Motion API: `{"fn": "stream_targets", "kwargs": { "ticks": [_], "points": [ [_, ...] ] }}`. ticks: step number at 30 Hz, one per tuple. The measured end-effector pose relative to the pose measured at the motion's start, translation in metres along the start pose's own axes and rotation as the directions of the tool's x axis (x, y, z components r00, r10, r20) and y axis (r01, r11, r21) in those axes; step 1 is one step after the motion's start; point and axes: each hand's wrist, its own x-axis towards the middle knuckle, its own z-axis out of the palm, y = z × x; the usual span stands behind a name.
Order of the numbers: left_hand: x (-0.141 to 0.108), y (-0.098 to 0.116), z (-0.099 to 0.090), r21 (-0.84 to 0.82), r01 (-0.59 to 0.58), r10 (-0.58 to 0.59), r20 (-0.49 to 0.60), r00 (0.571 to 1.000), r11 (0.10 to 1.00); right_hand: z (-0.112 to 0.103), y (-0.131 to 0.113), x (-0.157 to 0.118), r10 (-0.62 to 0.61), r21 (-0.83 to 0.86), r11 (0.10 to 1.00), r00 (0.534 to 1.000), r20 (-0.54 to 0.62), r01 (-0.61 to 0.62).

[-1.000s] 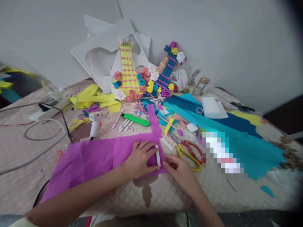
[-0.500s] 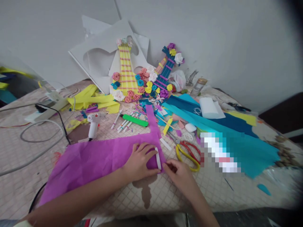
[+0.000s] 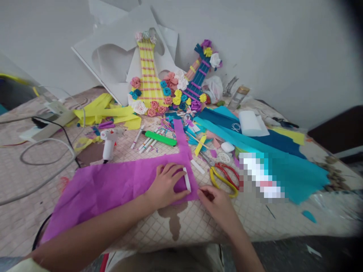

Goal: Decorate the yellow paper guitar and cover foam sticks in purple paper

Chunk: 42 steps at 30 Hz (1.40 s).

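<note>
A sheet of purple crepe paper lies across the front of the table. A short white strip rests on it near its right edge. My left hand lies flat on the paper with fingers spread, its forefinger and thumb touching the strip's two ends. Just right of the strip, my right hand pinches the paper's near right corner between thumb and forefinger; the other fingers are curled. A narrow purple strip stretches away beyond the sheet's far edge. Scissors with red and yellow handles lie past my right hand.
A white glue gun stands at the left, near a power strip and cables. Markers and a green pen lie mid-table. Two flower-trimmed paper guitars lean at the back. Teal paper covers the right.
The camera view has tilted down slightly, so things appear higher. My right hand has edged a little away from the white strip, still pinching the corner. My left hand stays in place.
</note>
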Motion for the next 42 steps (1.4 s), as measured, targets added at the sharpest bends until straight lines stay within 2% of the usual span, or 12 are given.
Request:
{"fn": "stream_targets", "kwargs": {
  "ticks": [7,13,20,24,30,42],
  "points": [
    [0.001,0.000,0.001,0.003,0.002,-0.002,0.002,1.000,1.000,0.002,0.003,-0.001,-0.031,-0.012,0.999,0.999,-0.022,0.031],
    [0.001,0.000,0.001,-0.002,0.004,-0.004,0.004,1.000,1.000,0.005,0.001,-0.001,-0.186,-0.053,0.982,0.981,-0.059,0.183],
    [-0.001,-0.001,0.000,-0.021,-0.028,0.028,0.019,0.999,0.999,0.011,-0.001,0.001,-0.335,-0.135,0.938,0.935,-0.115,0.320],
    [-0.001,-0.001,0.002,-0.032,-0.010,0.011,0.014,1.000,0.999,0.014,-0.003,0.002,-0.437,-0.178,0.891,0.895,-0.088,0.417],
    [0.001,-0.003,0.002,-0.068,0.000,0.000,0.008,1.000,0.998,0.015,-0.003,0.004,-0.517,-0.205,0.845,0.853,-0.070,0.495],
    [0.000,-0.005,-0.001,-0.122,-0.023,0.021,-0.013,1.000,0.992,0.015,-0.002,0.008,-0.547,-0.267,0.804,0.837,0.021,0.532]
  ]
}}
